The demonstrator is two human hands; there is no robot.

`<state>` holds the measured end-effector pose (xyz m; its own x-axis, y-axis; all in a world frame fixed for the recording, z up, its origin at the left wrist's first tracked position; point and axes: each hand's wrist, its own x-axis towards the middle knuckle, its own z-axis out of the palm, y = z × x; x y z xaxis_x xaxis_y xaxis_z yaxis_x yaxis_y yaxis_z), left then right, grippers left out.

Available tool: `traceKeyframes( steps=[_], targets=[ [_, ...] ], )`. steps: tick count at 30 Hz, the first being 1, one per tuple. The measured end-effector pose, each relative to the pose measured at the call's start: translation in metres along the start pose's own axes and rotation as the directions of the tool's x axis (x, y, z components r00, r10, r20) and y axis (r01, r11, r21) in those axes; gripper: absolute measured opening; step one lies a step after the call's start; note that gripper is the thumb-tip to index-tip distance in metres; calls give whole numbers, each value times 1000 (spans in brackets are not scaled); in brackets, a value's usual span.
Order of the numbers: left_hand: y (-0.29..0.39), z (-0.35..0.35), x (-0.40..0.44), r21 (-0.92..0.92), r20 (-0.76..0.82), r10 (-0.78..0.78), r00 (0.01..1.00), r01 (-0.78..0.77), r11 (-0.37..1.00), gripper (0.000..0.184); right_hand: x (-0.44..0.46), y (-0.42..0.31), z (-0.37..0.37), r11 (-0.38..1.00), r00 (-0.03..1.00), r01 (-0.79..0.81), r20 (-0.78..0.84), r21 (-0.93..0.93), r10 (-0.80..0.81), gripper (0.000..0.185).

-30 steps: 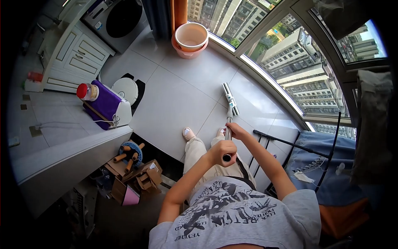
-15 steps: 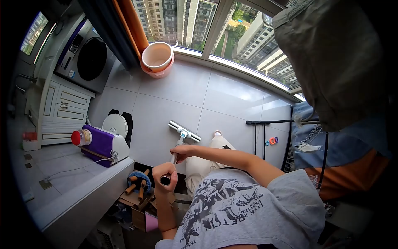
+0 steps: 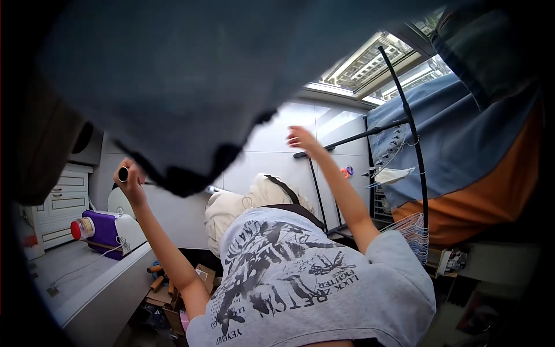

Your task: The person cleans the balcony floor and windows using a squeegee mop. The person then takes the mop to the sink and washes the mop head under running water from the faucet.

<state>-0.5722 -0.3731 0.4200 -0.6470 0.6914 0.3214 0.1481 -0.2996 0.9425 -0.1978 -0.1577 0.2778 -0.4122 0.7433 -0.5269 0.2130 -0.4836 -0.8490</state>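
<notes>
My left hand is wrapped around the end of a mop handle, held out to the left at arm's length. Most of the mop is hidden behind a blurred, dark grey-blue hanging garment close to the camera. My right hand is off the handle and holds nothing. It is raised with fingers loosely bent and partly apart, beside the end of a black drying rack bar.
Blue and orange cloth hangs at the right, near a bunch of wire hangers. A purple-covered box with a red-lidded jar sits on the left. White cabinets stand behind it.
My right hand has let go of the mop shaft and moved right and up. My left hand has swung left with the handle. The hanging garment now covers much of the view.
</notes>
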Motion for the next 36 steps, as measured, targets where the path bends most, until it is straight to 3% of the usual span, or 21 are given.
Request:
traceKeyframes(
  steps=[2, 3, 4, 5, 6, 7, 8, 9, 11, 13, 14, 16, 17, 18, 21, 24, 27, 29, 33, 35, 36],
  targets=[
    [5, 19, 8, -36, -34, -7, 999, 6, 999, 28, -27, -13, -116, 966, 902, 238, -345, -105, -260, 36],
    [1, 25, 11, -48, -55, 7, 998, -9, 999, 29, -48, -18, -178, 885, 761, 155, -518, -439, -390, 35],
    [0, 32, 12, -24, -70, 12, 997, -14, 1000, 27, -65, -9, -247, 802, 575, 133, -614, -582, -541, 37],
    [-1, 39, 13, -30, -82, 6, 997, -9, 1000, 27, -103, -12, -296, 385, 367, -265, -462, -884, -808, 46],
    [-3, 46, 13, -39, -92, 0, 996, -4, 999, 26, -130, -14, -335, 305, 246, -536, -491, -787, -836, 55],
    [-5, 53, 13, -26, -85, 6, 996, -9, 1000, 26, -160, -24, -344, 257, 212, -708, -544, -658, -812, 63],
    [-6, 58, 12, -13, -76, 11, 997, -13, 1000, 26, -178, -9, -383, 130, 336, -762, -559, -635, -758, 66],
    [-6, 63, 11, 0, -62, 6, 998, -6, 1000, 25, -191, 1, -397, 121, 360, -749, -554, -652, -751, 66],
    [-9, 66, 4, 1, -66, -6, 998, 6, 1000, 25, -217, 15, -420, 495, 563, -581, -758, -646, -329, 53],
    [-11, 62, -1, 15, -17, -59, 998, 59, 998, 24, -221, 17, -430, 786, 748, -484, -648, -385, 144, 41],
    [-12, 62, -4, 30, -21, -69, 997, 70, 997, 24, -219, 18, -428, 781, 753, -491, -639, -385, 158, 41],
    [-11, 64, -5, -14, -52, -4, 999, 3, 1000, 23, -219, 1, -379, 652, 710, -489, -699, -580, -89, 30],
    [-12, 58, -6, -5, -53, -35, 998, 35, 999, 22, -217, -7, -366, 555, 660, -558, -735, -617, -153, 34],
    [-11, 56, -6, 1, -55, -40, 998, 40, 999, 22, -218, 1, -370, 462, 699, -455, -627, -761, -344, 35],
    [-10, 50, -3, -8, -65, -83, 994, 83, 997, 22, -221, 1, -376, 417, 752, -438, -579, -796, -315, 36],
    [-14, 42, 4, -22, -53, -77, 996, 76, 997, 22, -220, -15, -358, 515, 782, -324, -531, -793, -326, 40],
    [-17, 46, 14, -37, -46, -67, 997, 65, 997, 23, -215, -27, -350, 495, 780, -178, -428, -851, -456, 41],
    [-21, 53, 21, -40, -25, -55, 998, 54, 998, 24, -214, -38, -349, 546, 828, -295, -495, -784, -262, 43],
    [-31, 69, 40, -9, -50, -44, 998, 44, 999, 23, -198, -54, -357, 571, 851, -274, -472, -773, -231, 46],
    [-37, 76, 50, 63, -53, -32, 998, 35, 997, 24, -181, -37, -392, 269, 829, -45, -186, -962, -528, 45],
    [-39, 81, 54, 56, -50, -36, 998, 39, 998, 24, -178, -54, -377, 266, 828, -53, -191, -962, -527, 45]
  ],
)
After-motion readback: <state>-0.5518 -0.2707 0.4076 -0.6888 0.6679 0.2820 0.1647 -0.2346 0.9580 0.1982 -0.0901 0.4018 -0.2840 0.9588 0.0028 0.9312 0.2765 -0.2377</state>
